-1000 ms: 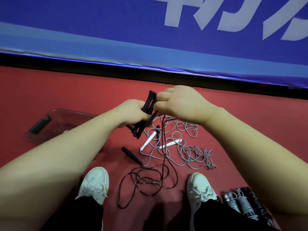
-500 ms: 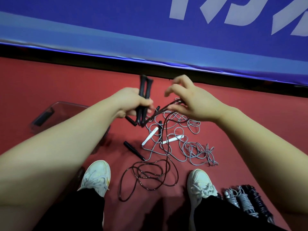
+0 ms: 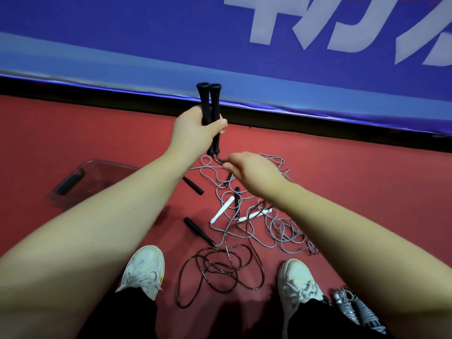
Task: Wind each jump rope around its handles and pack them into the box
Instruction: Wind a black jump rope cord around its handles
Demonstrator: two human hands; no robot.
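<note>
Back: blue barrier [image 3: 146,45] walls off the far edge of the floor [image 3: 61,130].
Left: bare red floor around the clear box [image 3: 115,164], its top open.
Middle: grey rope tangle [image 3: 281,231], dark rope [image 3: 220,265] loops and loose black handles [image 3: 198,230] cover the floor between the shoes [image 3: 144,267] and the barrier.
Right: bare floor past the tangle; wound ropes [image 3: 354,311] just beside the right shoe.

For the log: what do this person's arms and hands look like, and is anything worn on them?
The left forearm and right forearm are bare to the frame edge, with no sleeves in view. The left hand and right hand wear no gloves. No watch, bracelet, ring or marking is visible.
</note>
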